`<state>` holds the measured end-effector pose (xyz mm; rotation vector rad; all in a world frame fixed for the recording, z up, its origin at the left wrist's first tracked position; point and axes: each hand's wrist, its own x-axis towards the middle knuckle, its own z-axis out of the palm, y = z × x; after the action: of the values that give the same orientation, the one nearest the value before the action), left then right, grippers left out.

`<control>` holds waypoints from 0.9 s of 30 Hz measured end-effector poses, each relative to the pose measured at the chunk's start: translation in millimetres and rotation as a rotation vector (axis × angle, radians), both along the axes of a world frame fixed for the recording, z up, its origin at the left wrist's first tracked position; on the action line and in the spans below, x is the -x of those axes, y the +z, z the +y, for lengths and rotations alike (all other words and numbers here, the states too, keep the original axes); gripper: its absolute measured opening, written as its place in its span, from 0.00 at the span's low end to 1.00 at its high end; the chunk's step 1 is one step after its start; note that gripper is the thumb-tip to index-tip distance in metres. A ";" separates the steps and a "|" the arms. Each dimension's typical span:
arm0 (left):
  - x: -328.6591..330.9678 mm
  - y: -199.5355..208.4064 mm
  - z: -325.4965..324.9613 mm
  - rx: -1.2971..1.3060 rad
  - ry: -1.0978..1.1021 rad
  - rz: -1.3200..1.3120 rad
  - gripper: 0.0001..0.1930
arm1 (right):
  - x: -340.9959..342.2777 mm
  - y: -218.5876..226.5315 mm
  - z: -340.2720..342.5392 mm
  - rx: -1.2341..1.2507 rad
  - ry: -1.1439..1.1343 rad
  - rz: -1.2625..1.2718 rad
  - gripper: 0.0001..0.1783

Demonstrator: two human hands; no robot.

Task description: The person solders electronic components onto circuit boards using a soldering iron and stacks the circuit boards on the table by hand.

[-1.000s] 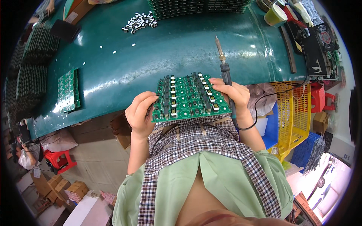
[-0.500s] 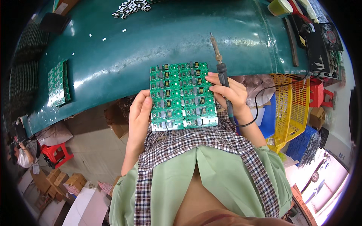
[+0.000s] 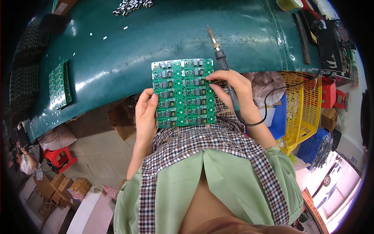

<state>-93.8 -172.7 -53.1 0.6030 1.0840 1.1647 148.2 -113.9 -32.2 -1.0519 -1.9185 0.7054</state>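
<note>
A green circuit board panel (image 3: 184, 93), filled with rows of small components, is held in front of my apron at the bench's near edge. My left hand (image 3: 146, 111) grips its left edge, thumb on top and the other fingers mostly hidden. Lodged in my right hand (image 3: 239, 87) is a soldering iron (image 3: 221, 58), its tip pointing up and away over the bench. My right index finger and thumb reach to the panel's right edge; the index fingertip touches it near the upper rows.
Another stack of green boards (image 3: 59, 85) lies on the green bench (image 3: 117, 58) at left. Small black-and-white parts (image 3: 132, 6) are heaped at the far side, with several white pieces scattered nearby. The iron's cable (image 3: 266, 105) runs right past a yellow crate (image 3: 302, 105).
The panel has shifted slightly left and away from me, and its tilt has changed, with the glare moving from its near row to its far row. The iron has moved left and away.
</note>
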 end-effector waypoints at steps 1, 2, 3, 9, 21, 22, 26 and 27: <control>-0.8 -0.3 0.0 -0.009 -0.009 -0.001 0.09 | 0.6 -0.8 0.4 0.000 -0.002 0.001 0.18; -1.3 -0.4 0.1 -0.018 -0.018 -0.002 0.09 | 0.9 -1.9 1.3 -0.012 -0.004 -0.001 0.18; -1.6 -0.4 -0.1 -0.018 -0.017 -0.002 0.09 | 1.5 -2.6 1.8 -0.025 -0.004 -0.003 0.18; -2.2 -2.0 -1.7 -0.031 -0.004 0.017 0.10 | 5.3 -2.9 0.5 -0.077 -0.023 -0.088 0.18; -4.0 -3.5 -2.9 -0.024 0.006 0.029 0.10 | 9.0 -7.6 -1.3 -0.070 -0.062 -0.059 0.18; -3.6 -3.8 -2.6 -0.020 0.007 0.040 0.10 | 8.7 -6.5 -1.5 -0.069 -0.062 -0.059 0.18; -3.4 -2.7 -2.6 -0.012 0.005 0.053 0.09 | 5.8 -4.3 -0.2 0.004 -0.038 0.038 0.17; -3.4 -3.3 -2.8 -0.011 0.006 0.053 0.09 | 4.6 -4.8 0.3 -0.012 -0.023 0.020 0.17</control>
<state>-90.4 -175.5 -56.3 0.6433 1.1256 1.1659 143.6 -113.5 -37.0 -1.0535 -1.8889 0.6881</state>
